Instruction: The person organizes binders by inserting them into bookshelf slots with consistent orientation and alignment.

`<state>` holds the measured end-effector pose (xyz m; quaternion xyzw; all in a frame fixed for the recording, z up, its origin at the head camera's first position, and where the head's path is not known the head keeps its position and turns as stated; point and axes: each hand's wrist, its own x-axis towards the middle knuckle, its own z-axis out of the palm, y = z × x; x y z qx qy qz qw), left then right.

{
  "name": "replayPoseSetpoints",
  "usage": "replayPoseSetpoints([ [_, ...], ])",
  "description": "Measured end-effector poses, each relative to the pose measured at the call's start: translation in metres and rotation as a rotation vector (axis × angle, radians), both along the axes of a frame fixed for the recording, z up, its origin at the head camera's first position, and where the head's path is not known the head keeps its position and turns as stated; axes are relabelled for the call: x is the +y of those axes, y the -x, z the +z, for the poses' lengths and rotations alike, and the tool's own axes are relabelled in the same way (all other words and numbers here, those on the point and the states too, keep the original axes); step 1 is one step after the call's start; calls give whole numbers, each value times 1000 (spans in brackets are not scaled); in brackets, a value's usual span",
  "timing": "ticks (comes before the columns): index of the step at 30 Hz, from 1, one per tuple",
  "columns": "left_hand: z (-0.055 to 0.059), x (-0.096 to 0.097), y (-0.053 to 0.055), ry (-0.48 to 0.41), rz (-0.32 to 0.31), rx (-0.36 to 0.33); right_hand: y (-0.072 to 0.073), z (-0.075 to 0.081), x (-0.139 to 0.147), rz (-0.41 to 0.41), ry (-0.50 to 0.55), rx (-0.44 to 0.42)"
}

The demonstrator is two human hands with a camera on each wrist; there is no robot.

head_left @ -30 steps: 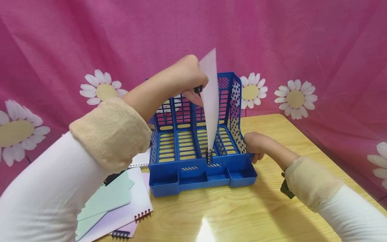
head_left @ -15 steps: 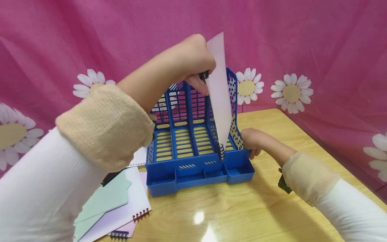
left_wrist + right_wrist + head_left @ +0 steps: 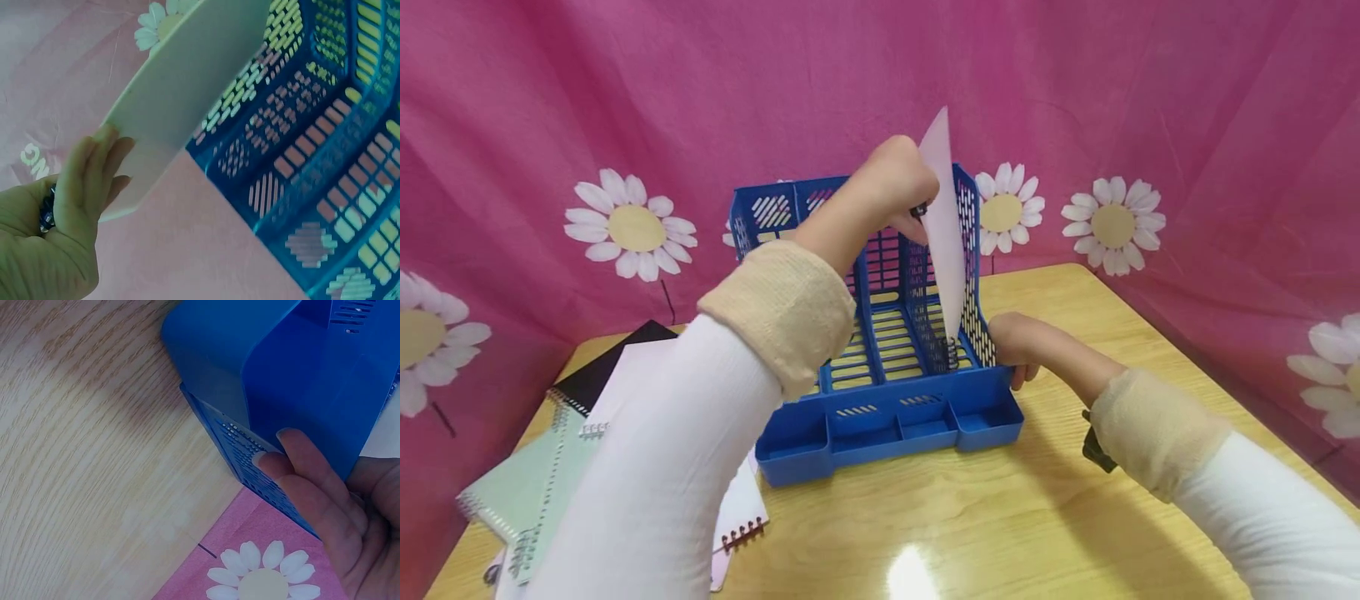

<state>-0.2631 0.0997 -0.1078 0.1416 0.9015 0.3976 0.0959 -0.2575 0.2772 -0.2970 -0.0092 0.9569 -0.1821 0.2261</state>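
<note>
"Gripping what with our left hand (image 3: 898,183)?"
"A notebook (image 3: 947,250) — right of centre, its coil (image 3: 952,354) down inside the blue rack (image 3: 891,406)."
"And our right hand (image 3: 1017,338)?"
"With that — we clasp the rack's right edge."

Pink daisy cloth (image 3: 850,75) behind the raised grip (image 3: 897,187) — a yellowish wooden table (image 3: 850,537) beneath it.
White-petalled, yellow-centred daisies (image 3: 1112,227) dot the fabric to both sides of the grip. Low on the grip's left, a black notebook (image 3: 598,371) lies farthest back, partly overlapped by a white notebook (image 3: 628,377); nearer the front, overlapping green notebooks (image 3: 520,481) show their spiral edges. Below the grip, slightly left, the corner of a white pad (image 3: 743,507) with a dark red coil pokes out — and a bright glare (image 3: 913,575) shines on the wood straight below.
</note>
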Motion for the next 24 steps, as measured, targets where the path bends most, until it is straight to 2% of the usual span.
replayPoseSetpoints([
  [4,-4,13,4,46,24,28,0,1,0,20,5,2],
  [8,-2,17,7,89,56,36,-1,0,-1,20,16,8],
  [14,-1,1,8,107,19,11,-1,-3,-4,23,23,2],
  [19,1,-10,11,73,56,7,2,1,-10,19,31,9],
  [24,-8,-10,17,-39,83,-50,3,0,-13,14,35,4],
])
